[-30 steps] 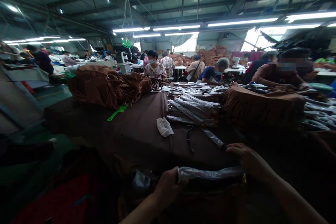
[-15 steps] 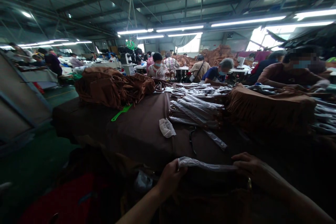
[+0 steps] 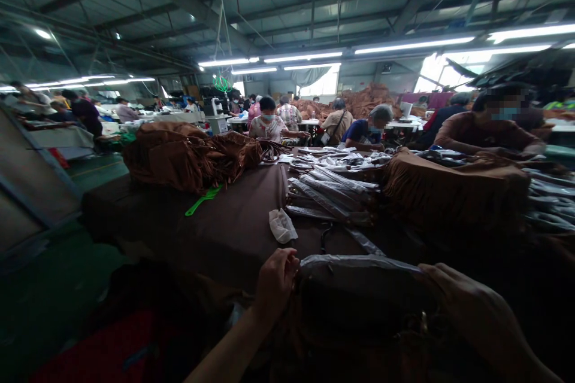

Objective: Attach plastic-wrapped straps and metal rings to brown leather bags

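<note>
Only the head camera to go on, so here's what it gave us. The plastic-wrapped bundle [image 3: 359, 269] sat right at the near edge of the bench [image 3: 224, 233], low in the middle of the view, with its long axis running straight across from left to right. Our left hand [image 3: 274, 281] was on its left end, grip closed with the fingers curled round that end. Our right hand [image 3: 471, 317] was at the opposite end with its back to the camera and the fingers laid over the top. We couldn't tell if that grip had actually closed on it or was just resting there. So the bundle lay between the two hands, one at each end, neither clearly nearer to its middle.

A white rag [image 3: 282, 225] lay just beyond the bundle on the brown cloth. A pile of plastic sleeves [image 3: 332, 188] lay further back, mostly running away from us. A green comb [image 3: 203, 200] sat off to the left beside a brown fringed heap [image 3: 188, 152], and another fringed piece [image 3: 449, 188] was on the right. Other people were working at benches well behind all that.
</note>
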`<action>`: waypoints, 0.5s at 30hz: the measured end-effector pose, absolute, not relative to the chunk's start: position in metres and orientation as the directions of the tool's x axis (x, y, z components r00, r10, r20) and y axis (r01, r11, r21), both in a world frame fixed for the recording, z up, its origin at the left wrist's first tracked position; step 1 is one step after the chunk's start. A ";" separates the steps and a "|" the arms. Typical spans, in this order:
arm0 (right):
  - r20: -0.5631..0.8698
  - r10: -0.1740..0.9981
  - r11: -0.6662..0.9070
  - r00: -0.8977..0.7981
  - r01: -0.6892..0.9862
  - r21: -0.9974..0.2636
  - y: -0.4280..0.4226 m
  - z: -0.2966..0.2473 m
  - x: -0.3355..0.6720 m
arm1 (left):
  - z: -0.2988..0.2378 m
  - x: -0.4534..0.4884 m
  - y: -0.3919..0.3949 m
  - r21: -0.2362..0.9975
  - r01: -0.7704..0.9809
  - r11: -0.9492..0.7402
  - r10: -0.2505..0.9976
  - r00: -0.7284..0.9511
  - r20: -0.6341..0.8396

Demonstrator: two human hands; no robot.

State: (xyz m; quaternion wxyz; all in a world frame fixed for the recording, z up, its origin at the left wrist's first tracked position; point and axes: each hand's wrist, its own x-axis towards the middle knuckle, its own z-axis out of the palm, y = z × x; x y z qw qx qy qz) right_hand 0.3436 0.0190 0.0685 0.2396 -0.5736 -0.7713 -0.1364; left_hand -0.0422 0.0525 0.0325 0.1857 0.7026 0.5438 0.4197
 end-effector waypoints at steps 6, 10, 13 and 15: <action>0.525 0.834 0.382 -0.170 0.865 -0.327 0.007 0.070 0.318 | 0.060 -0.008 0.070 0.585 0.570 -0.577 0.815 0.444 0.371; 0.487 0.866 0.256 0.111 0.738 -0.624 -0.002 0.068 0.315 | 0.065 -0.005 0.080 0.609 0.593 -0.527 0.835 0.494 0.241; 0.409 0.874 0.172 0.261 0.622 -0.764 -0.011 0.064 0.313 | 0.064 -0.012 0.080 0.648 0.568 -0.508 0.844 0.481 0.239; 0.399 0.857 0.166 0.325 0.560 -0.812 -0.016 0.062 0.310 | 0.063 -0.016 0.079 0.677 0.553 -0.486 0.852 0.474 0.224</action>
